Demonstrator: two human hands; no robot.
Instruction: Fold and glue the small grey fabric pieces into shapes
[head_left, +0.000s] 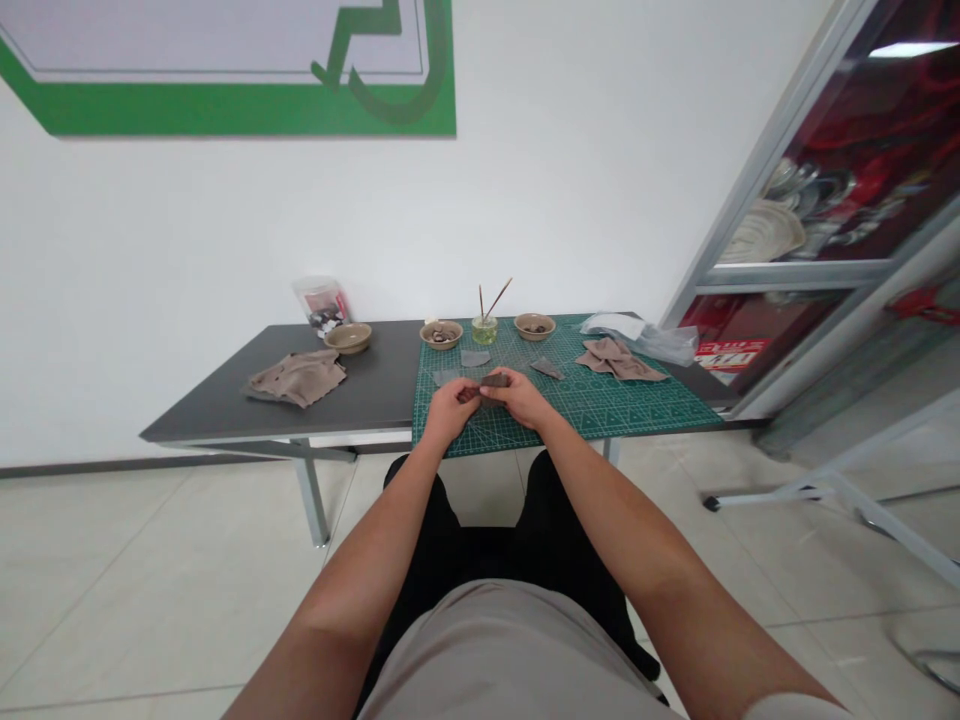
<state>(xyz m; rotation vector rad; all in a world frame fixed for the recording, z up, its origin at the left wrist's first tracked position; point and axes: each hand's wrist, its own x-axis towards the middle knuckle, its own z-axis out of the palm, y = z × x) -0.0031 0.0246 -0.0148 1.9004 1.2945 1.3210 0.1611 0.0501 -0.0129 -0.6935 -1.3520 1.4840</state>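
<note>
Over the green mat, near its front edge, holds a dark piece in right hand, pinched narrowly between thumb and fingers. Has left hand at its left end, fingers curled closed on it too; cannot tell whether also gripping something smaller beneath. Joins both hands at the body's midline, probably for steadiness and a good view. Works above the mat, likely to spare the dark table underneath.

Toward the wall, has three bowls in a loose row, presumably reachable yet away from the forearms. In the middle bowl, has several brown and pale bits; in the right bowl, a few dark ones; in the left bowl, nothing clear enough to name. Between middle and right bowls, has a jar of yellow-green liquid, perhaps central to suit either hand, with two thin sticks propped upright and leaning. Behind the left bowl, has a clear tub with dark and white contents, too blurred to identify.
</note>
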